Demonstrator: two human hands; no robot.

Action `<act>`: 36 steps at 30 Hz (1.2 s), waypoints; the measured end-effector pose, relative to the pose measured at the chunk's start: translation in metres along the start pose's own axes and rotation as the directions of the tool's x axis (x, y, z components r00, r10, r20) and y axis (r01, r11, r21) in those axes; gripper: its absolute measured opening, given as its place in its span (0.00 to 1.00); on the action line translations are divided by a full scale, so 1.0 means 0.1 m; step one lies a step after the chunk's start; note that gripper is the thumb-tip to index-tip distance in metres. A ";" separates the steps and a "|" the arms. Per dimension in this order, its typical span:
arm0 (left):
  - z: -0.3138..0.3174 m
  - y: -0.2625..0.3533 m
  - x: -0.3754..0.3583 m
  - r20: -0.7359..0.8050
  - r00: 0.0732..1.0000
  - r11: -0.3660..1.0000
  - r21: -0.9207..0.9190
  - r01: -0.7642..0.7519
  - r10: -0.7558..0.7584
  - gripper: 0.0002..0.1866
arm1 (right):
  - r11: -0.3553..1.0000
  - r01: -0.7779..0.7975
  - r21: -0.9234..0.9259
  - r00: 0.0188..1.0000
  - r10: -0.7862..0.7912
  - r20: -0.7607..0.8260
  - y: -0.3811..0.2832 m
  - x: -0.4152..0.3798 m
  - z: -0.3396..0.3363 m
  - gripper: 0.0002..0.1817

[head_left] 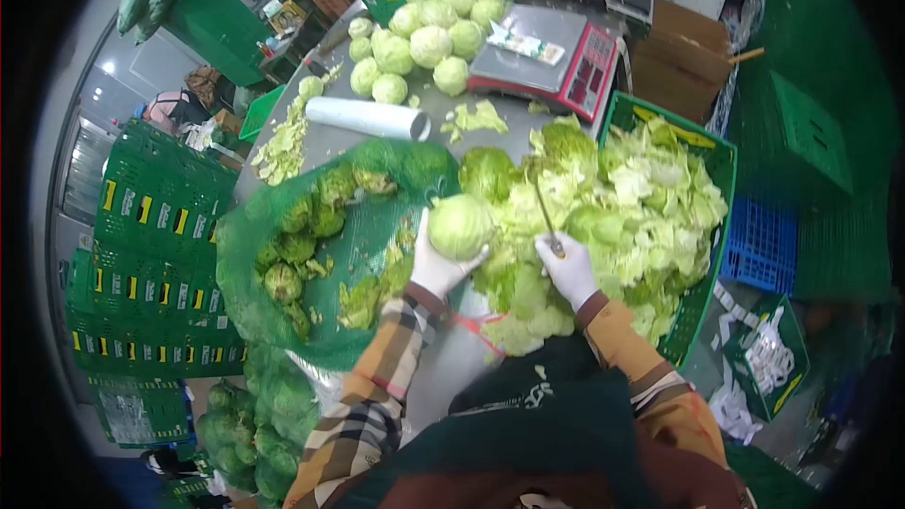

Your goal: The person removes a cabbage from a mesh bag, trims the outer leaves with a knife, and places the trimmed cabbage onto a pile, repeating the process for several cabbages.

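A pale green, trimmed-looking cabbage (461, 225) rests in my left hand (436, 266), which wears a white glove and is closed around its lower left side. My right hand (569, 271), also gloved, grips the handle of a knife (544, 205) whose thin blade points up and away from me, apart from the cabbage. Loose cabbage leaves (622, 226) lie heaped under and beside the knife. Just behind the held cabbage sits a darker green cabbage (486, 174). To the left, an open green mesh bag (247, 254) holds several cabbages and torn leaves.
Many cabbages (431, 45) are piled at the table's back, beside a red-edged scale (528, 55). A white roll (368, 119) lies in front of them. A green crate (724, 170) full of leaves stands right. Stacked green crates (156, 254) rise at left.
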State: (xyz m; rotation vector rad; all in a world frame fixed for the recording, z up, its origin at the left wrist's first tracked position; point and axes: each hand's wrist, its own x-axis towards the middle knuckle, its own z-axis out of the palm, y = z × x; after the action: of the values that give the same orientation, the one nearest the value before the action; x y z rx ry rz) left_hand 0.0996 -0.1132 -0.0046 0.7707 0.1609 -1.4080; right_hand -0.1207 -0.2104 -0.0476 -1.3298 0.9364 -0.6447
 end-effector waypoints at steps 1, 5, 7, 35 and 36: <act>0.10 0.19 0.21 -0.016 1.000 1.000 -0.006 -0.024 0.024 0.35 | 0.999 -0.041 -0.007 0.999 0.042 0.035 0.11 0.08 0.02 0.12; 0.56 1.13 1.18 0.108 0.976 0.981 0.020 -0.193 0.190 0.36 | 0.994 -0.005 -0.106 1.000 0.008 0.024 0.80 0.25 0.17 0.14; 0.88 1.67 1.57 0.233 0.938 0.966 -0.032 -0.255 0.255 0.39 | 0.969 -0.032 -0.245 0.998 0.016 -0.064 0.69 0.19 0.20 0.13; -3.01 2.30 -1.60 -0.074 0.080 0.033 0.904 0.425 0.994 0.24 | 0.990 -0.043 -0.137 0.999 0.047 0.025 0.59 0.21 0.19 0.08; -3.04 2.45 -1.61 -0.248 0.168 0.142 0.867 0.478 0.954 0.38 | 0.988 -0.036 -0.149 0.999 0.040 0.021 0.58 0.20 0.20 0.08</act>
State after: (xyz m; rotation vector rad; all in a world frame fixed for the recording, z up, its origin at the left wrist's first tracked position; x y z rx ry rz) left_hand 0.3954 0.1842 -0.0524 2.6671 -0.0665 0.1145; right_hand -0.0998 -0.2078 -0.1086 -1.4452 1.0038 -0.5371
